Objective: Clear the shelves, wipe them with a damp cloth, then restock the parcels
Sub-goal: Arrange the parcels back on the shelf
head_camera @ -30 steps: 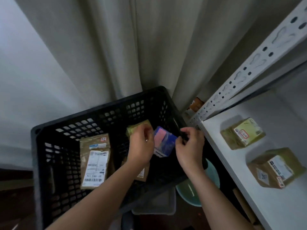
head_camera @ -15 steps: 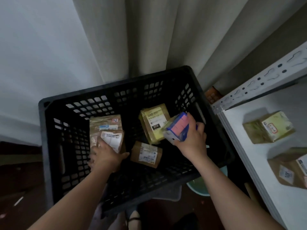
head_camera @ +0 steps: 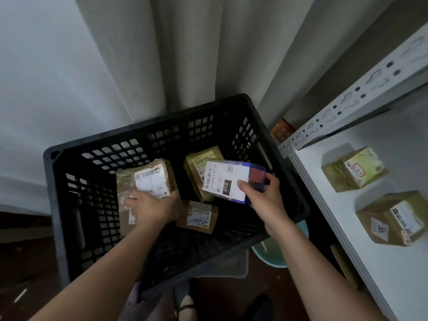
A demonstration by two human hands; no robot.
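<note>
Right hand (head_camera: 266,195) fingers pinch the blue parcel (head_camera: 231,179), long axis pointing toward the shelf (head_camera: 393,269) on its right; left hand (head_camera: 152,205) grips a brown parcel (head_camera: 148,179)

A parcel storeroom, it seems. Labelled parcels (head_camera: 354,169) sit on a white metal shelf (head_camera: 382,262) with a slotted post. More fill a black plastic crate (head_camera: 162,135) beside a grey curtain (head_camera: 185,54).

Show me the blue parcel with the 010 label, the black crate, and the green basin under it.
blue parcel (head_camera: 225,180), head view, on its white label.
black crate (head_camera: 287,181), head view, on its right rim.
green basin (head_camera: 271,253), head view, on its inner wall below the crate.
</note>
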